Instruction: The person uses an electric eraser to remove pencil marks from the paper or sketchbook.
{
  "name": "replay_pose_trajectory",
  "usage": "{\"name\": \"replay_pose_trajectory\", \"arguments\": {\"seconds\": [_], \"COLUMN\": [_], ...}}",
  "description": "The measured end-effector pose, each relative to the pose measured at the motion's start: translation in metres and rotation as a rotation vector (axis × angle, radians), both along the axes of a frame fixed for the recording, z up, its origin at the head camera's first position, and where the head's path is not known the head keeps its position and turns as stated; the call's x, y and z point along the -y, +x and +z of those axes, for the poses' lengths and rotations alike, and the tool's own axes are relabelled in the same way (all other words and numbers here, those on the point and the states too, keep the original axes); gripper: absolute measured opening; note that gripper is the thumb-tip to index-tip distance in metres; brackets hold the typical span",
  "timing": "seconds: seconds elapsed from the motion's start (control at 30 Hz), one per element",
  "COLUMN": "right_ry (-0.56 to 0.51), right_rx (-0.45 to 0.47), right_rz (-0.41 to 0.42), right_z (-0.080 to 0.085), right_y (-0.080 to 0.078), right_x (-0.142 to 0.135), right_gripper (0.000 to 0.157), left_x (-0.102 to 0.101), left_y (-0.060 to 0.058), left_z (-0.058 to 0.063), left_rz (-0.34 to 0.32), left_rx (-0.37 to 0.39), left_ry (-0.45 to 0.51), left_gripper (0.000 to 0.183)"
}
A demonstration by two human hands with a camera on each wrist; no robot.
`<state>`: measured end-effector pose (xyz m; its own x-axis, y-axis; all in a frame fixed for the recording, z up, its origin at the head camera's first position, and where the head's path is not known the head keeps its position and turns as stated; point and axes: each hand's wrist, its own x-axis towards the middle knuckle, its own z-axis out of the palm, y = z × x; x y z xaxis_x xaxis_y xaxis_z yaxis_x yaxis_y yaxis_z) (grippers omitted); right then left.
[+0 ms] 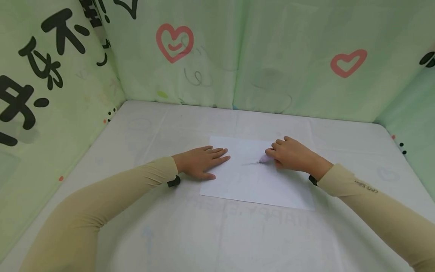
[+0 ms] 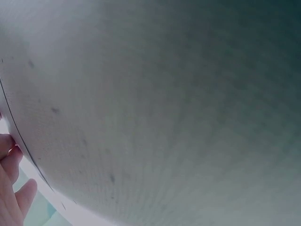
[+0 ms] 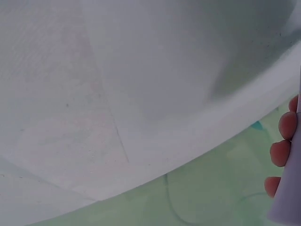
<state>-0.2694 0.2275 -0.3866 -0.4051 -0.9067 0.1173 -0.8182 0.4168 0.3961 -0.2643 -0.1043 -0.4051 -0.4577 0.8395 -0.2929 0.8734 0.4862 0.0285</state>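
A white sheet of paper lies on the table in the head view. My left hand rests spread on its left edge, fingers straight. In the left wrist view only some of that hand's fingers show at the lower left. My right hand grips a pale purple pen-like tool over the sheet's right half, its thin dark tip pointing left at the paper. Beside the tip runs a faint grey streak. The right wrist view shows the tool's thick purple body with fingertips curled round it.
A white cloth with faint marks covers the table. Pale green curtains with red hearts and black characters hang at the back and both sides. A dark band sits at the left wrist, another at the right.
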Motion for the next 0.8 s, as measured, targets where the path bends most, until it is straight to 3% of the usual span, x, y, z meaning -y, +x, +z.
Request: {"name": "replay_pose_trajectory", "arguments": {"seconds": [0.33,0.8], "right_ry": [0.006,-0.017], "right_rx": [0.016,-0.011], "right_rz": [-0.022,0.019], "right_z": [0.0017,0.0026], "right_y": [0.0007,0.0017], "right_x": [-0.0026,0.0026], "right_gripper": [0.024,0.027], "left_x": [-0.0006,-0.0013], "left_y": [0.0006,0.0022], "left_z": [0.0018,0.0014], "left_rz": [0.002,-0.003], "left_rx": [0.001,-0.008], "left_ry": [0.002,0.004], "left_gripper": [0.073,0.073]}}
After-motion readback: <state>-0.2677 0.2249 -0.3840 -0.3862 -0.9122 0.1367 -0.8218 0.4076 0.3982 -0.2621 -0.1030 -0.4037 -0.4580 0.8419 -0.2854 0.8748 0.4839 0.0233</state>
